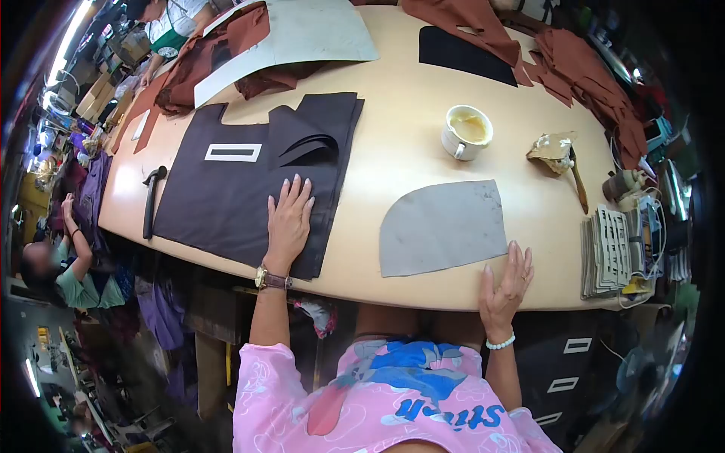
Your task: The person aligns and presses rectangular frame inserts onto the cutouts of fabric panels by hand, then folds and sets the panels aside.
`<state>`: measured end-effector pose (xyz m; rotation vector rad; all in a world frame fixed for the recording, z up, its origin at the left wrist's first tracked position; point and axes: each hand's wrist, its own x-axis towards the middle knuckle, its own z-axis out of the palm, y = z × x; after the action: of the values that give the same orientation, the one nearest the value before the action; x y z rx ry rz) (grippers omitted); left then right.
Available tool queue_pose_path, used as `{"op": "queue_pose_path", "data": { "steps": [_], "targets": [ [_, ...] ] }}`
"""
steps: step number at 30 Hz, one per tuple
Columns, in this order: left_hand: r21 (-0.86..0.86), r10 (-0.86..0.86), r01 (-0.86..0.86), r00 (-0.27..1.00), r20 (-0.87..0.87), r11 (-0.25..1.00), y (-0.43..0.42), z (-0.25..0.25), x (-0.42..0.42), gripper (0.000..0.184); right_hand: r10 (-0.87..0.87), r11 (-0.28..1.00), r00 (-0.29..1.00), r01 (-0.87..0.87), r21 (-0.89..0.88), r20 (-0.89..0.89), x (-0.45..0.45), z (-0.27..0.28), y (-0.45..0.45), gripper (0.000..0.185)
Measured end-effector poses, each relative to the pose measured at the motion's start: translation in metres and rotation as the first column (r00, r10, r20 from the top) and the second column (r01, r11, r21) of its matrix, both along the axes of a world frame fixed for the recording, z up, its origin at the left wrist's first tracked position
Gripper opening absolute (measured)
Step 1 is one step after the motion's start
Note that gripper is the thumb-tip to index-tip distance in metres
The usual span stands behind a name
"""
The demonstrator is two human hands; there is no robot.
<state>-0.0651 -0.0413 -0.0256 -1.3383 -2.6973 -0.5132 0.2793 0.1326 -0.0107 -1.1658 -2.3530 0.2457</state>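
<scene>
My left hand (290,219) lies flat on a stack of dark leather-like panels (219,196), fingers stretched out. On that stack sit a white rectangular frame (233,152) around a dark slot and a few curved dark pieces (308,149). My right hand (506,291) rests at the table's front edge, fingers extended and thumb apart, holding nothing. Its fingertips are beside the lower right corner of a grey piece with one rounded corner (442,230). Beyond the grey piece stands a white mug (467,134) with yellowish paste inside.
A hammer (153,200) lies left of the dark panels. A brush (580,181) rests by a crumpled, paste-smeared wrapper (555,151) on the right. Stacked cards (606,253) stand at the right edge. Brown leather (589,83) and a pale sheet (325,38) lie at the back. Other people are nearby on the left.
</scene>
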Motion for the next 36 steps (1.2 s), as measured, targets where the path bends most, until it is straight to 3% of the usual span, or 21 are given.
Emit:
{"op": "queue_pose_path", "data": {
  "steps": [3,6,9,16,22,25,29,30,36],
  "targets": [
    [0.040,0.012,-0.012,1.000,0.004,0.999,0.003,0.008,0.002,0.037,-0.003,1.000,1.000,0.003,-0.014,0.011,0.000,0.001,-0.001,0.059],
    [0.091,0.056,-0.046,0.993,-0.108,0.995,0.013,0.010,-0.001,0.034,-0.011,1.000,1.000,0.012,-0.014,0.008,0.001,-0.001,0.000,0.059],
    [0.308,0.101,-0.058,0.987,-0.128,0.950,0.040,0.016,-0.005,0.037,-0.023,0.999,1.000,0.023,-0.023,0.006,0.000,-0.002,0.000,0.059],
    [0.284,0.409,-0.420,0.907,0.102,0.862,0.106,0.029,-0.030,0.045,-0.043,0.998,0.999,0.043,-0.034,0.005,-0.001,-0.001,0.000,0.060],
    [0.394,0.335,-0.287,0.941,-0.055,0.873,0.121,0.005,-0.039,0.023,-0.029,0.999,0.999,0.029,-0.033,-0.013,0.001,-0.003,0.001,0.058],
    [0.416,0.232,-0.202,0.972,-0.022,0.886,0.113,0.006,-0.041,0.016,-0.017,1.000,1.000,0.017,-0.025,-0.018,0.000,-0.002,0.002,0.057],
    [0.351,0.050,-0.038,0.998,-0.023,0.936,0.079,0.019,-0.038,0.022,-0.002,1.000,1.000,0.002,-0.010,-0.017,0.002,-0.004,0.002,0.056],
    [0.284,0.053,-0.059,0.998,0.026,0.957,0.071,0.023,-0.036,0.026,-0.004,1.000,1.000,0.004,-0.002,-0.012,0.001,-0.004,0.003,0.056],
    [0.229,0.019,0.016,0.989,-0.149,0.973,0.059,0.020,-0.013,0.031,-0.010,1.000,1.000,0.009,0.006,0.004,0.000,-0.004,0.003,0.056]
  ]
}}
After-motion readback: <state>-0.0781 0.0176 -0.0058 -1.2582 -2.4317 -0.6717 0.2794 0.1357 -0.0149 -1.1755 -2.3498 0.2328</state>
